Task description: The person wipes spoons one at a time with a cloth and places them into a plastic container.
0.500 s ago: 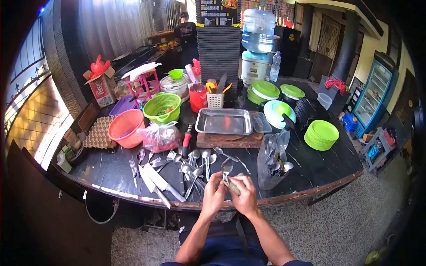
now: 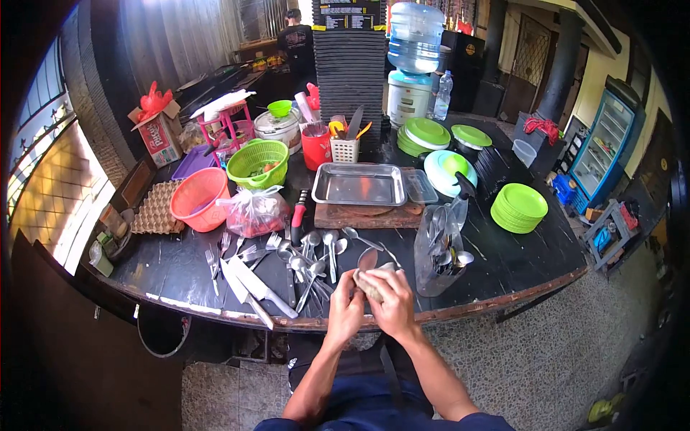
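Above the front edge of the table, a metal spoon [image 2: 367, 258] points bowl-up between my two hands. My left hand [image 2: 345, 314] is closed around its handle, which is mostly hidden. Pressed against the spoon just below its bowl is a greyish cloth [image 2: 369, 286], and my right hand [image 2: 394, 305] is closed on that cloth. Left of my hands lies a loose pile of spoons [image 2: 309, 260], with forks [image 2: 213, 267] farther left. Two large knives [image 2: 253, 284] rest beside them. A clear plastic holder [image 2: 433, 269] with spoons in it stands to the right.
A metal tray [image 2: 359, 185] sits on a wooden board [image 2: 341, 217] behind my hands. Baskets [image 2: 201, 200], a plastic bag [image 2: 253, 213] and an egg carton [image 2: 159, 209] stand left. Green plates [image 2: 519, 208] are stacked right. Another person [image 2: 296, 47] stands at the back.
The spoon's bowl has turned and tilted between my hands. My right hand with the cloth has shifted up toward the bowl. The whole view has moved slightly.
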Tool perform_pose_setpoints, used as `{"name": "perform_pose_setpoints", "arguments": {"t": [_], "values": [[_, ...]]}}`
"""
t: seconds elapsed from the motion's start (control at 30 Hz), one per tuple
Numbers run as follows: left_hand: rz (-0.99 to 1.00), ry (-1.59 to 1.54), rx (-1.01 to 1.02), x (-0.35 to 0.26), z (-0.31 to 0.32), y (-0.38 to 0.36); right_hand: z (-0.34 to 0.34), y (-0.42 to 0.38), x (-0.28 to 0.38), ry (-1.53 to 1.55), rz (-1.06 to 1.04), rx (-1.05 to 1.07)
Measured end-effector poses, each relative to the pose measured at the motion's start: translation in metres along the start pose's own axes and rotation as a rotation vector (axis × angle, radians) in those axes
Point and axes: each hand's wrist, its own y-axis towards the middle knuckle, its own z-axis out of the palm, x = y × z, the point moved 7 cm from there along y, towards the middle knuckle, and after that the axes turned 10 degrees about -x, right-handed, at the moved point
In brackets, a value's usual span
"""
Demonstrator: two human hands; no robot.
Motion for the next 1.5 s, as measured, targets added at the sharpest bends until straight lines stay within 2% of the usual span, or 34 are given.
{"name": "perform_pose_setpoints", "arguments": {"t": [0.07, 0.1, 0.2, 0.33, 0.4, 0.53, 0.6, 0.67, 0.73, 0.87, 0.97, 1.0, 1.07, 1.1, 1.13, 1.2, 1.27, 1.43, 1.47, 1.5], "values": [[-0.040, 0.038, 0.001, 0.010, -0.006, 0.001, 0.004, -0.003, -0.006, 0.018, -0.024, 0.028], [-0.054, -0.044, 0.025, 0.010, -0.003, 0.000, 0.003, -0.001, -0.007, -0.012, -0.045, 0.009], [-0.070, -0.017, 0.114, 0.017, 0.004, -0.005, -0.005, 0.012, -0.015, -0.159, -0.120, -0.096], [-0.155, -0.092, 0.107, 0.013, 0.010, -0.007, -0.009, 0.025, -0.020, -0.207, -0.136, -0.184], [-0.171, -0.111, 0.099, 0.013, 0.010, -0.005, -0.007, 0.024, -0.018, -0.167, -0.033, -0.214], [-0.167, -0.163, 0.008, 0.013, -0.006, 0.003, 0.010, 0.006, -0.008, 0.056, 0.029, -0.035], [-0.241, -0.225, -0.003, 0.013, -0.011, 0.003, 0.010, 0.004, -0.008, 0.085, 0.038, 0.012], [-0.242, -0.225, 0.022, 0.022, -0.008, 0.002, 0.008, 0.002, -0.006, -0.004, -0.121, 0.040], [-0.236, -0.191, 0.066, 0.024, -0.001, -0.001, 0.002, 0.010, -0.013, -0.112, -0.161, -0.053], [-0.290, -0.231, 0.117, 0.020, 0.011, -0.011, -0.014, 0.031, -0.023, -0.189, -0.077, -0.214], [-0.250, -0.199, 0.115, 0.018, 0.012, -0.009, -0.016, 0.034, -0.039, 0.107, 0.171, -0.317], [-0.249, -0.200, 0.116, 0.019, 0.011, -0.008, -0.015, 0.034, -0.034, 0.106, 0.170, -0.318], [-0.247, -0.203, 0.153, 0.020, 0.011, -0.007, 0.009, 0.007, -0.063, 0.715, 0.936, -0.265], [-0.248, -0.201, 0.153, 0.019, 0.011, -0.007, 0.023, -0.007, -0.073, 0.833, 1.029, -0.220], [-0.247, -0.204, 0.163, 0.017, 0.011, -0.008, 0.027, -0.019, -0.079, 0.832, 1.032, -0.221], [-0.246, -0.206, 0.176, 0.017, 0.011, -0.008, 0.048, -0.041, -0.082, 1.051, 1.181, -0.097], [-0.140, -0.205, 0.170, 0.014, 0.008, -0.003, 0.052, -0.046, -0.085, 1.101, 1.151, -0.097], [-0.234, -0.247, 0.127, 0.020, 0.002, 0.000, 0.026, -0.018, -0.075, 1.046, 1.084, -0.063], [-0.200, -0.197, 0.185, 0.020, 0.006, -0.002, 0.021, -0.011, -0.074, 1.036, 1.047, -0.049], [-0.166, -0.148, 0.242, 0.019, 0.012, -0.005, 0.018, -0.001, -0.067, 1.055, 1.006, -0.147]]}}
